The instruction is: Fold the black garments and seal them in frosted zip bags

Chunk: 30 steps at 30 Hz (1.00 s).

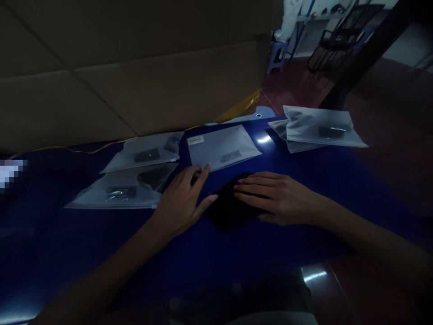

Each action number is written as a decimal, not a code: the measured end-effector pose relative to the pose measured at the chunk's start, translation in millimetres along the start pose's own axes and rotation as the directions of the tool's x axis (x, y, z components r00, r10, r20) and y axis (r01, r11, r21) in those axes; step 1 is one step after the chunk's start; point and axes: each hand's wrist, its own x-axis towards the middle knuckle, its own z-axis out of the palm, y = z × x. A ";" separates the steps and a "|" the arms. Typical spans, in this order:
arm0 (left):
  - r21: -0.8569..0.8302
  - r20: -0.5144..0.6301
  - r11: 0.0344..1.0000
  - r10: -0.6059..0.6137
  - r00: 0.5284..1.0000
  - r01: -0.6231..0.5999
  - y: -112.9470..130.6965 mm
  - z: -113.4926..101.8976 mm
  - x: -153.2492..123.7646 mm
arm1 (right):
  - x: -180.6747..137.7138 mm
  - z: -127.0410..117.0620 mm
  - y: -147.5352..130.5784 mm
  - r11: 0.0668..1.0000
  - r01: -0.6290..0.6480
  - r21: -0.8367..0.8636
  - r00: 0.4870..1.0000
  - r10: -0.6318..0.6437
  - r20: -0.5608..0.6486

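A dark, flat, soft-looking black item, perhaps folded fabric (225,210), lies on the blue table (209,257); the dimness hides its details. My right hand (279,196) rests flat on its right part, fingers stretched out together. With fingers spread, my left hand (182,194) reaches the item's left edge with the thumb, while its index finger is by the front edge of a frosted plastic bag (216,146). That bag has a white label and printed text. Left of my left hand lie two more frosted bags, a nearer one (98,194) and a farther one (125,153), each with a dark printed patch.
More frosted bags (311,124) overlap at the table's right end. A large cardboard box (169,85) stands behind the table, with a yellow wire (61,148) along its base. Yellow plastic (240,108), a blue stool (277,56) and a black chair (345,38) are farther back.
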 end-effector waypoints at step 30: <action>0.188 -0.202 0.980 0.105 0.974 -0.066 0.1 0.8 -6.3 | 2.1 -6.6 -10.0 0.997 0.039 -0.065 0.997 -0.043 -0.062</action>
